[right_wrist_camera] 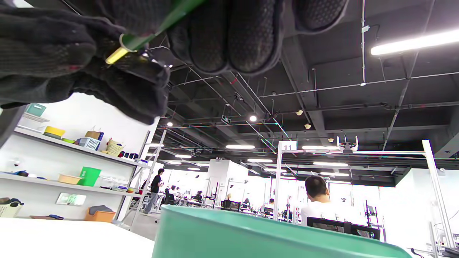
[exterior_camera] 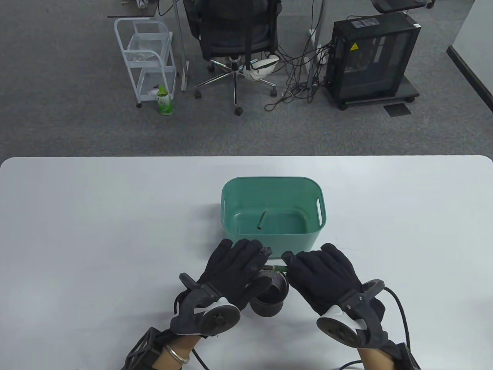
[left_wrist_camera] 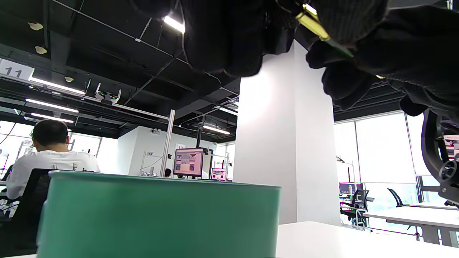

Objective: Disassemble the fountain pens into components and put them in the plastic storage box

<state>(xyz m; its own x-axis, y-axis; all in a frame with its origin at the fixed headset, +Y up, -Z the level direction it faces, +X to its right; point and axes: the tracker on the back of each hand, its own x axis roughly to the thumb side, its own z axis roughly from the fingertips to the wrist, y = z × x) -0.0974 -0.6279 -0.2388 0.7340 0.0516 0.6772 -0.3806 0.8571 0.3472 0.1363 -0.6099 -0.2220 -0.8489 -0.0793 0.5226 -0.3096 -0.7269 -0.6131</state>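
Observation:
Both gloved hands meet just in front of the green plastic storage box [exterior_camera: 304,238] and hold one green fountain pen [exterior_camera: 276,267] between them. My left hand [exterior_camera: 259,257] pinches the gold end of the pen [left_wrist_camera: 312,22]. My right hand [exterior_camera: 291,263] grips the green barrel [right_wrist_camera: 168,20] in its curled fingers. Only a short stretch of the pen shows between the gloves. Inside the box lies one green pen part [exterior_camera: 262,220] on the floor. A black round pen holder [exterior_camera: 270,296] stands on the table right under the hands.
The white table [exterior_camera: 96,231] stretches wide on both sides of the box. Beyond its far edge stand an office chair [exterior_camera: 235,38], a white trolley [exterior_camera: 148,58] and a black computer case [exterior_camera: 371,58]. A person sits beyond the box in both wrist views.

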